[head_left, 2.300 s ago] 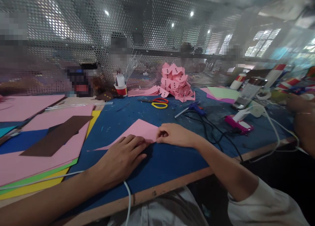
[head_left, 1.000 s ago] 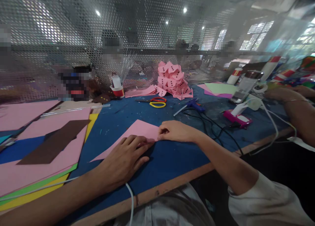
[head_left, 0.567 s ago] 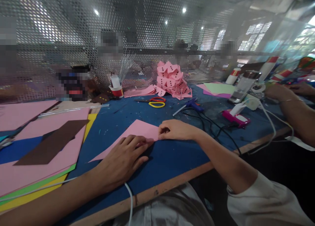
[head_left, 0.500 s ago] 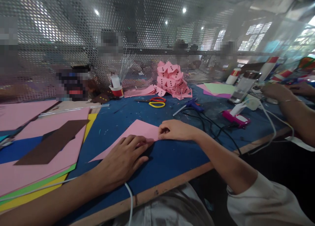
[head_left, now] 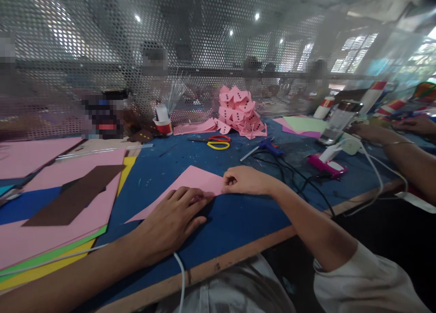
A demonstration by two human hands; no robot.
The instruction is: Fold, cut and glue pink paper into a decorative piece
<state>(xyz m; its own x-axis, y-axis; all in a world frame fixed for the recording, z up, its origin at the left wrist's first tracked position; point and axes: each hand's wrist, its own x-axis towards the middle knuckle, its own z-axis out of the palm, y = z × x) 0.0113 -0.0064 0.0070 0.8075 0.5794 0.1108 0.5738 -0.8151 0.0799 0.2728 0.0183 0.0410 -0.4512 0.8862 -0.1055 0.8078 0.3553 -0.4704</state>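
Note:
A sheet of pink paper (head_left: 194,181) lies on the blue table in front of me, its left end tapering to a point. My left hand (head_left: 172,217) rests flat across its near edge, fingers stretched toward the right and thumb apart. At the right corner of the paper, my right hand (head_left: 250,180) has thumb and fingers pinched together on it. Part of the sheet is hidden under both hands. Beyond it lie scissors (head_left: 219,145) with one red and one yellow handle, and a blue glue gun (head_left: 269,146) with a clear stick.
Pink sheets (head_left: 78,231) and a brown strip (head_left: 73,196) lie left. Dotted pink paper pieces (head_left: 238,111) are heaped by the mesh screen. A paper cup (head_left: 163,126), a glass bottle (head_left: 340,122), a magenta power strip (head_left: 329,166) and cables stand around. A co-worker's arm (head_left: 402,140) reaches in at right.
My view has shifted slightly, and both my hands keep their places on the pink paper. The co-worker's hand at the right has moved a little to the left.

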